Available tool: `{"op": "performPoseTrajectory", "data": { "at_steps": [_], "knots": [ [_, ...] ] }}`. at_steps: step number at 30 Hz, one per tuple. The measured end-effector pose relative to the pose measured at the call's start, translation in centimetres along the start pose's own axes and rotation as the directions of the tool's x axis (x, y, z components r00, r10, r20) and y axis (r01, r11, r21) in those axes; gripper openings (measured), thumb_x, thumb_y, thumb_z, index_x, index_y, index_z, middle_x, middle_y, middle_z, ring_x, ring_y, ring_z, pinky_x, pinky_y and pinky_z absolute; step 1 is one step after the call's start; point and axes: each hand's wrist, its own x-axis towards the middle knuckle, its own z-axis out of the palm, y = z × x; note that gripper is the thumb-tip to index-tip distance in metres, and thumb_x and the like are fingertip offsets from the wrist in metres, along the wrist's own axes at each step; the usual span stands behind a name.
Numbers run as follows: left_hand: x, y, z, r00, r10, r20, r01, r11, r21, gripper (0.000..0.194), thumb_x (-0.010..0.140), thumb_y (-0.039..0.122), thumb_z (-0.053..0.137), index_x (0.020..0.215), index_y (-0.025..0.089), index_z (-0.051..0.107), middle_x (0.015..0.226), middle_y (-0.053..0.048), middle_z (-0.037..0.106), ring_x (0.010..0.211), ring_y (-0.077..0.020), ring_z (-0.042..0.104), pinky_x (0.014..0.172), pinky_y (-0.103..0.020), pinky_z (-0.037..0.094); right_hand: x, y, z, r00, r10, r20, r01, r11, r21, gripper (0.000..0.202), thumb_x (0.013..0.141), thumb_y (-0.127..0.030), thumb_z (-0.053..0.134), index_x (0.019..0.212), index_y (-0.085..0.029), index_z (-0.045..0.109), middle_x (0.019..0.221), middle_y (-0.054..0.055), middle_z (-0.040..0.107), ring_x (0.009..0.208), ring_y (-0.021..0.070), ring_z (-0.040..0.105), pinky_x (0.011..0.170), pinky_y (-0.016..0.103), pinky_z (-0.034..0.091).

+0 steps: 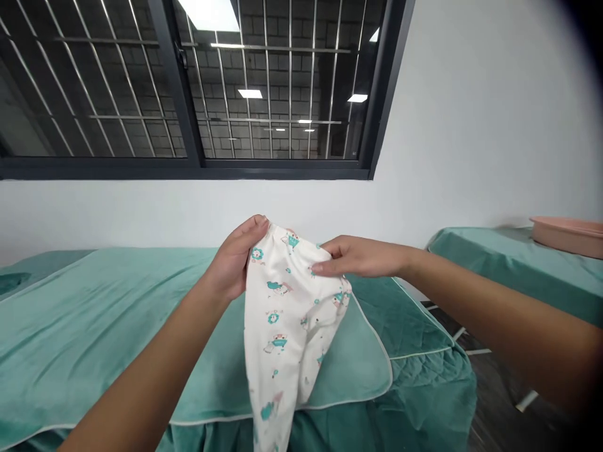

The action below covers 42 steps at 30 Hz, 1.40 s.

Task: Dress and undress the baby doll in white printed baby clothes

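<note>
A small pair of white baby pants (pixel 282 314), printed with teal and pink figures, hangs upright in front of me. My left hand (pixel 238 254) pinches the waistband at its left corner, thumb on top. On the other side, my right hand (pixel 351 256) grips the fabric near the waistband's right part, thumb in front and the fingers partly hidden behind the cloth. The two legs dangle down, the left one running past the lower edge of the view. Behind the pants lies a teal sheet (pixel 141 314) with pale piping, spread over a bed.
A darker green quilted cover (pixel 419 333) drapes over the bed's right end. To the right stands another green-covered surface (pixel 490 251) bearing a pink basin (pixel 570 235). Dark flooring (pixel 499 389) and white metal legs show between them. A barred window (pixel 282 81) is set in the white wall.
</note>
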Motion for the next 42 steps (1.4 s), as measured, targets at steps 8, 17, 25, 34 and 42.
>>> {"op": "performPoseTrajectory", "data": {
  "at_steps": [8, 17, 25, 34, 42],
  "knots": [
    [-1.0, 2.0, 1.3, 0.97, 0.037, 0.241, -0.178, 0.784, 0.595, 0.034, 0.078, 0.044, 0.074, 0.101, 0.02, 0.064, 0.095, -0.003, 0.066, 0.082, -0.0159, 0.059, 0.068, -0.023, 0.044, 0.9, -2.0, 2.3, 0.893, -0.246, -0.377, 0.228, 0.969, -0.091, 0.037, 0.086, -0.051, 0.065, 0.084, -0.015, 0.07, 0.072, -0.001, 0.062, 0.066, 0.0104, 0.053, 0.059, 0.022, 0.039],
    [-1.2, 1.4, 1.4, 0.992, -0.009, 0.126, -0.039, 0.928, 0.371, 0.028, 0.075, 0.028, 0.074, 0.073, 0.018, 0.048, 0.078, 0.003, 0.061, 0.062, -0.0094, 0.053, 0.055, -0.021, 0.038, 0.1, -1.0, 2.1, 0.989, -0.091, -0.114, 0.077, 0.989, -0.122, 0.037, 0.077, -0.051, 0.075, 0.079, -0.016, 0.066, 0.07, -0.003, 0.056, 0.062, 0.0085, 0.048, 0.053, 0.02, 0.034],
    [-2.2, -3.1, 0.6, 0.851, -0.442, 0.283, 0.339, 0.875, 0.346, 0.037, 0.076, 0.039, 0.077, 0.106, 0.019, 0.067, 0.098, -0.006, 0.072, 0.089, -0.0233, 0.067, 0.075, -0.031, 0.052, 1.4, 4.2, 3.0, 0.896, -0.103, -0.432, 0.227, 0.942, 0.246, 0.043, 0.087, -0.058, 0.062, 0.083, -0.015, 0.066, 0.073, 0.0, 0.063, 0.064, 0.011, 0.055, 0.061, 0.023, 0.044],
    [-1.3, -5.2, -0.3, 0.926, -0.34, 0.163, 0.324, 0.939, 0.119, 0.035, 0.08, 0.034, 0.073, 0.109, 0.017, 0.069, 0.095, -0.008, 0.072, 0.084, -0.0205, 0.067, 0.075, -0.029, 0.052, 2.0, 5.9, 3.8, 0.999, 0.014, -0.035, -0.008, 0.986, 0.168, 0.038, 0.075, -0.052, 0.077, 0.085, -0.016, 0.072, 0.078, 0.0, 0.067, 0.071, 0.0138, 0.059, 0.068, 0.025, 0.047],
    [-1.1, -7.6, -1.3, 0.812, -0.485, 0.326, 0.446, 0.875, 0.191, 0.028, 0.078, 0.035, 0.076, 0.096, 0.014, 0.069, 0.071, -0.002, 0.062, 0.053, -0.0092, 0.051, 0.049, -0.022, 0.04, 2.7, 8.1, 3.8, 0.943, 0.015, -0.332, 0.141, 0.887, 0.44, 0.038, 0.084, -0.049, 0.07, 0.101, -0.015, 0.071, 0.091, 0.006, 0.073, 0.08, 0.0184, 0.067, 0.075, 0.031, 0.051]
  ]
}}
